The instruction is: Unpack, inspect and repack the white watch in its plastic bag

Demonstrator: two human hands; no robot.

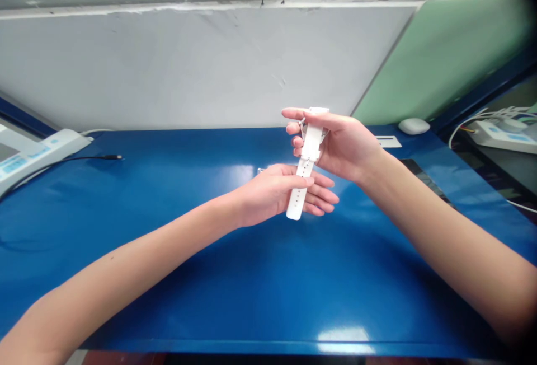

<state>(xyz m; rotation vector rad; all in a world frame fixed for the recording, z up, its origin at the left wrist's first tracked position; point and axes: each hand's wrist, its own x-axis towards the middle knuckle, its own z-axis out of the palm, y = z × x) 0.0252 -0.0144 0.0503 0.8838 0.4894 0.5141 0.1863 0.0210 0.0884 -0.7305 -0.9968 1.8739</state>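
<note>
White strap (311,144): held slanted above the blue table (251,286), its lower part to the left.
Left hand (280,188): holed end (296,204) gripped under the thumb, fingers stretched out behind it.
Right hand (342,144): upper part clasped between thumb and fingers, some fingers curled.
Buckle (309,159): seen between the two grips; whether the strap is threaded through cannot be told.
Handling: the strap is best held flat and untwisted, the right grip firm, the holed end guided gently by the left thumb.
</note>
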